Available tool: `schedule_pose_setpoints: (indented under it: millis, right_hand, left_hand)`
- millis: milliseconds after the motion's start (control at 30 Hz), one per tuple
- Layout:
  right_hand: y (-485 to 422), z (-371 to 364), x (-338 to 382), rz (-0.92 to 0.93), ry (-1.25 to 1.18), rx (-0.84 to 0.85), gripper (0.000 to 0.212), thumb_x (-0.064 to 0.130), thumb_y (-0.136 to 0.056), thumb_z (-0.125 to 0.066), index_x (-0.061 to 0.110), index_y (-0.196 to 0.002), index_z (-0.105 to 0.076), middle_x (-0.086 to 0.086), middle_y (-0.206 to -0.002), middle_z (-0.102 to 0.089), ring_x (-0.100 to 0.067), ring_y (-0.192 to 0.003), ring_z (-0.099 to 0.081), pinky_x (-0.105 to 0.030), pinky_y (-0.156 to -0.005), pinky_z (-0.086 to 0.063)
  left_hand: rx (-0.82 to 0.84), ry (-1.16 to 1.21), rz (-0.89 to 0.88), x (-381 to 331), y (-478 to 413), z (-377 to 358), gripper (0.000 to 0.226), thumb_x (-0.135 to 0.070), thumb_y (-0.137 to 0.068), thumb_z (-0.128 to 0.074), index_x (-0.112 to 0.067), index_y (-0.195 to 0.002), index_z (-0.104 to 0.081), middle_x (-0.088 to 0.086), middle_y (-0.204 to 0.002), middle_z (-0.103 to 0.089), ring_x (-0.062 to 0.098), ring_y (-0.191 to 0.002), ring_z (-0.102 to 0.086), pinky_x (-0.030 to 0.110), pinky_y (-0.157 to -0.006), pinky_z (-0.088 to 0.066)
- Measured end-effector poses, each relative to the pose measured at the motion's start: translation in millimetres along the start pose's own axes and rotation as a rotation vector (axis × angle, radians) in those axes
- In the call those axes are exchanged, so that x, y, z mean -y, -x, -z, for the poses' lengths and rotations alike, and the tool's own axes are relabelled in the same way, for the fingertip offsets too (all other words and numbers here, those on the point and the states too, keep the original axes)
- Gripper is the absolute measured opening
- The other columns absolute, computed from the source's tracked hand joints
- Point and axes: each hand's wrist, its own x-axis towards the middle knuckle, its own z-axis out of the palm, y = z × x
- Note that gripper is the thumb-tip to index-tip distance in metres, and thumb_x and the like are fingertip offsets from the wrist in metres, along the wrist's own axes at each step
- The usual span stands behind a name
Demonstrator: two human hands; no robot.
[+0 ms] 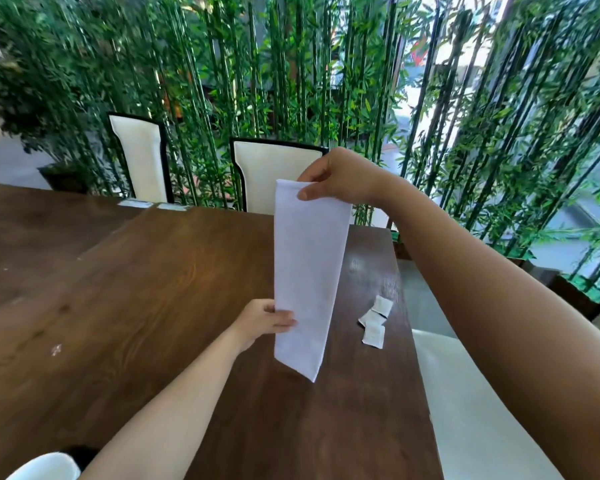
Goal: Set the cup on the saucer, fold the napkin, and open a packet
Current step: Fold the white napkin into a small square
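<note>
A white napkin, folded into a long strip, hangs upright above the wooden table. My right hand pinches its top end, raised high. My left hand grips the strip's left edge near the bottom. Three small white packets lie together on the table to the right of the napkin. At the bottom left corner a white cup shows only its rim, with something dark behind it, perhaps the saucer; I cannot tell.
Two white chairs with black frames stand at the table's far side, before a screen of bamboo plants. A white seat sits close to the table's right edge. A second table section lies at the left.
</note>
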Motion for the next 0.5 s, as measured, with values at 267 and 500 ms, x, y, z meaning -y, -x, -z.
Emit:
schedule_pose_setpoints:
  millis: [267, 500]
  right_hand:
    - [2, 10, 0, 0.101, 0.001, -0.117, 0.017, 0.016, -0.082, -0.07, 0.011, -0.097, -0.075, 0.006, -0.085, -0.067, 0.003, -0.065, -0.058, -0.003, -0.062, -0.042]
    - [67, -79, -9, 0.203, -0.021, 0.182, 0.016, 0.009, -0.082, -0.068, 0.008, -0.096, -0.075, 0.018, -0.077, -0.07, 0.026, -0.066, -0.052, 0.0, -0.067, -0.041]
  left_hand:
    - [-0.214, 0.109, -0.118, -24, -37, 17, 0.016, -0.016, -0.079, -0.073, -0.007, -0.092, -0.068, 0.01, -0.093, -0.066, 0.024, -0.089, -0.062, 0.035, -0.078, -0.049]
    - [-0.219, 0.279, -0.032, 66, -16, 22, 0.022, 0.011, -0.083, -0.059, -0.009, -0.089, -0.066, 0.015, -0.105, -0.063, 0.028, -0.1, -0.058, 0.027, -0.084, -0.052]
